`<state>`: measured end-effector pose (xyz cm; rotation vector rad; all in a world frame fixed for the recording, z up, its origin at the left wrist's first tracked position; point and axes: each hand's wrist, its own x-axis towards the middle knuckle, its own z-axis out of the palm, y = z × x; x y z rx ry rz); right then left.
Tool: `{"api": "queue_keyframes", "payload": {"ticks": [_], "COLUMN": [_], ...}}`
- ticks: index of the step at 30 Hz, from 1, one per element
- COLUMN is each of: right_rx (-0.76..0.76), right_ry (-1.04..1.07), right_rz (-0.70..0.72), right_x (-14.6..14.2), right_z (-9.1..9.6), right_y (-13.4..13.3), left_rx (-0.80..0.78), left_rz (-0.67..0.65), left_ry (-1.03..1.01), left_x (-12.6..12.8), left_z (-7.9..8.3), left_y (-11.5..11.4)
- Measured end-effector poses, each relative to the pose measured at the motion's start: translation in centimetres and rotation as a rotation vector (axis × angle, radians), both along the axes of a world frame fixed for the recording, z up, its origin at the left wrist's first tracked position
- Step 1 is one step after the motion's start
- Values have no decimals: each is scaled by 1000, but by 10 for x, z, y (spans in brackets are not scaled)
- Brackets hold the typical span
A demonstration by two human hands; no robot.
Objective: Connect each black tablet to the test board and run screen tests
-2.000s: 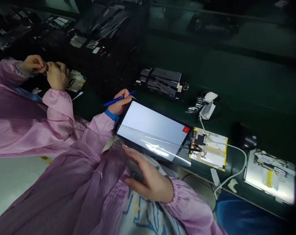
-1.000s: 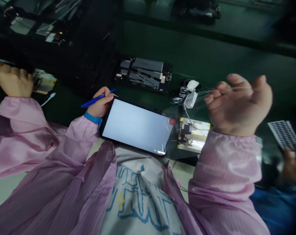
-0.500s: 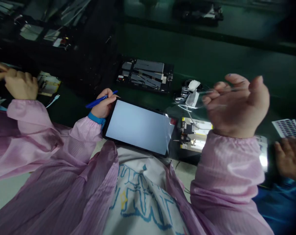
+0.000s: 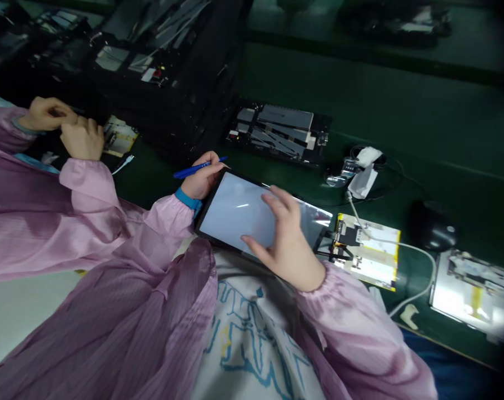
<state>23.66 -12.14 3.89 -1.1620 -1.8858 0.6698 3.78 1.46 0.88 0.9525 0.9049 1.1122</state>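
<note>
A flat black-framed display screen (image 4: 223,206), lit pale grey-white, lies tilted in front of my body. My left hand (image 4: 202,176) is closed at its upper left corner, gripping the edge, with a blue pen (image 4: 189,170) tucked between the fingers. Over the middle of the screen is my right hand (image 4: 289,236), thumb and fingers spread, the fingertips at or just above the surface. Bright streaks near the right end suggest clear film there. Just to the right, a bare board assembly (image 4: 385,253) with a white cable (image 4: 405,244) lies beside the screen.
Behind the screen sits an opened device (image 4: 280,133) with grey panels. Cables and a white wrapped piece (image 4: 366,172) lie right of it. A black rounded object (image 4: 435,225) and a silver panel (image 4: 472,291) are far right. A co-worker's hands (image 4: 83,136) work at left.
My right hand has come down and left from a raised, palm-up position with clear film, and is now over the screen. The view has shifted; my left hand keeps its hold.
</note>
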Motion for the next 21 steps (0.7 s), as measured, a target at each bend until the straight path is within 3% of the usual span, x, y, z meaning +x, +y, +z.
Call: {"api": "queue_keyframes", "payload": {"ticks": [7, 12, 16, 21], "right_rx": [60, 95, 31, 76], "right_ry": [-531, -652, -456, -40], "right_rz": [78, 58, 35, 12], "right_x": [-11, 1, 16, 41], "right_z": [-1, 0, 11, 63], "right_y": [-1, -8, -14, -45], "left_rx": [-21, -40, -34, 4], "left_rz": [-13, -7, -2, 2], "left_ry": [-17, 11, 3, 22], "left_x": [3, 3, 2, 2], "left_z": [7, 8, 5, 2], "left_y": [-4, -5, -4, -2]}}
